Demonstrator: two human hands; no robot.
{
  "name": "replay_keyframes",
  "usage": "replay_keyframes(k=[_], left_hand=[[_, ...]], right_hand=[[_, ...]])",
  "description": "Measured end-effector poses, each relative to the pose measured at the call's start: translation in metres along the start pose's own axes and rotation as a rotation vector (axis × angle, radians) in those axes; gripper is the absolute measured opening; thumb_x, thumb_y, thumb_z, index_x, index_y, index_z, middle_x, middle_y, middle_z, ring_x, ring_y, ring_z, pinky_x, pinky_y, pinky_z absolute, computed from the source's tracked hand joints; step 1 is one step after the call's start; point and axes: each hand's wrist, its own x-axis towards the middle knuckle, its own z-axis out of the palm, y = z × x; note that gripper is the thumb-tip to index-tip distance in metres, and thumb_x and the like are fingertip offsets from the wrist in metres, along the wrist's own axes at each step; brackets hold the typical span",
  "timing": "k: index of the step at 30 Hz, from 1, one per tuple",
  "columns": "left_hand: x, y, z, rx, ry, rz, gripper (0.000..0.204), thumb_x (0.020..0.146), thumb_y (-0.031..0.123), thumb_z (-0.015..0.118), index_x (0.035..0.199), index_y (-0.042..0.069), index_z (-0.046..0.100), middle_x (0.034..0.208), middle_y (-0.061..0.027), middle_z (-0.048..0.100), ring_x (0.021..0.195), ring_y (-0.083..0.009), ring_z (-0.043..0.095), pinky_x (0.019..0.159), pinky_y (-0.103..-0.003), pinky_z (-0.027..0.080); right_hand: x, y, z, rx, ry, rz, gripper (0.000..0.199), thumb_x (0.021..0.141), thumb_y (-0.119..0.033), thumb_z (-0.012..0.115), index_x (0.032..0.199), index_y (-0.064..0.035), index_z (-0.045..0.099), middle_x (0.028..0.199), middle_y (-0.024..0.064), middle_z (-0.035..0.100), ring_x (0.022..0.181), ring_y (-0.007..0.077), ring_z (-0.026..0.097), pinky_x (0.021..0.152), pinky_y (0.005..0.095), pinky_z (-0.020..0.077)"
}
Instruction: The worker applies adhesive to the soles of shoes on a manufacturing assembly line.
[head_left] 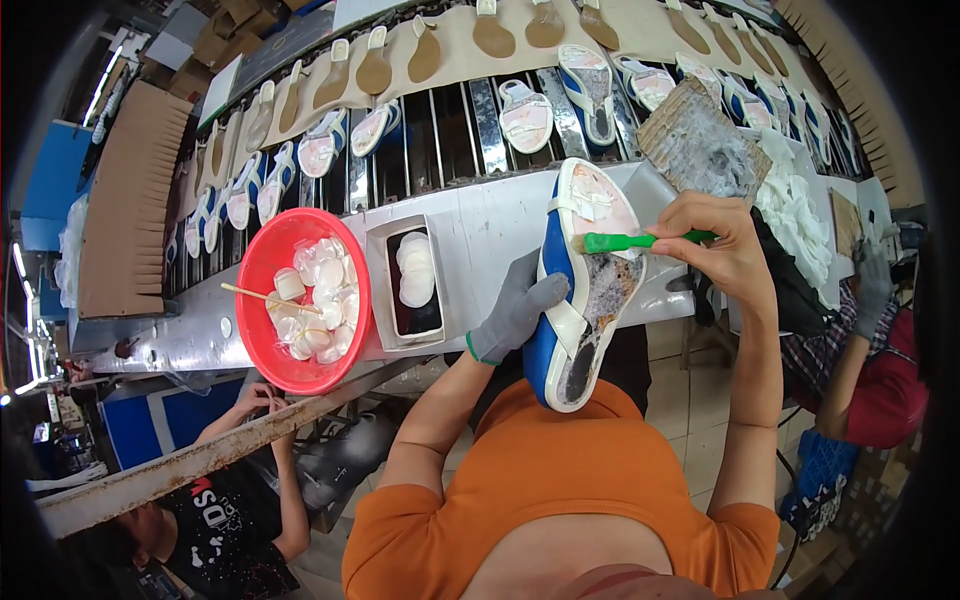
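Observation:
My left hand (520,308), in a grey glove, grips a sandal (610,285) built on a blue shoe last (548,375). Its underside is turned up, showing white strap ends, a white rim and a rough grey patch. My bare right hand (715,238) pinches a small brush with a green handle (640,241). The brush's bristles rest on or just over the sandal's underside, close to the edge of the pale front part. Too little shows to tell whether they touch it.
Left of me a red basin (255,245) holds white round pieces and a stick, beside an open box (378,300) with white pads. Beyond, sandals on lasts (525,118) and tan soles (424,55) line a roller conveyor. A fuzzy board (655,130) lies right. Co-workers sit on both sides.

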Motion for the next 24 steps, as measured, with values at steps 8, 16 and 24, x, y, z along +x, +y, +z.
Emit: replay_keyframes(k=[8, 16, 24], left_hand=[[0.0, 0.005, 0.005, -0.091, 0.061, -0.031, 0.079, 0.086, 0.053, 0.06, 0.132, -0.011, 0.049, 0.119, -0.0195, 0.064, 0.104, -0.0215, 0.064, 0.089, -0.035, 0.052], [0.003, 0.001, 0.006, -0.153, 0.182, 0.007, 0.074, 0.09, 0.051, 0.057, 0.13, -0.011, 0.05, 0.118, -0.0192, 0.064, 0.101, -0.0208, 0.065, 0.087, -0.034, 0.053], [0.008, -0.003, 0.007, -0.179, 0.307, 0.053, 0.069, 0.091, 0.048, 0.055, 0.129, -0.009, 0.051, 0.113, -0.0168, 0.065, 0.097, -0.0202, 0.067, 0.084, -0.033, 0.055]], right_hand=[[-0.001, -0.01, -0.002, -0.188, -0.047, -0.093, 0.013, 0.074, -0.003, 0.081, 0.083, 0.001, 0.071, 0.079, 0.0069, 0.068, 0.069, 0.0147, 0.064, 0.056, 0.0262, 0.0455], [-0.008, -0.018, 0.006, -0.406, -0.041, -0.156, 0.014, 0.075, -0.01, 0.08, 0.079, -0.0032, 0.069, 0.079, 0.0047, 0.068, 0.07, 0.0208, 0.066, 0.059, 0.0311, 0.0489], [-0.028, -0.026, 0.018, -0.315, -0.138, -0.163, 0.015, 0.074, -0.006, 0.081, 0.083, -0.0002, 0.071, 0.079, 0.0067, 0.067, 0.065, 0.0178, 0.063, 0.055, 0.0289, 0.0461]])
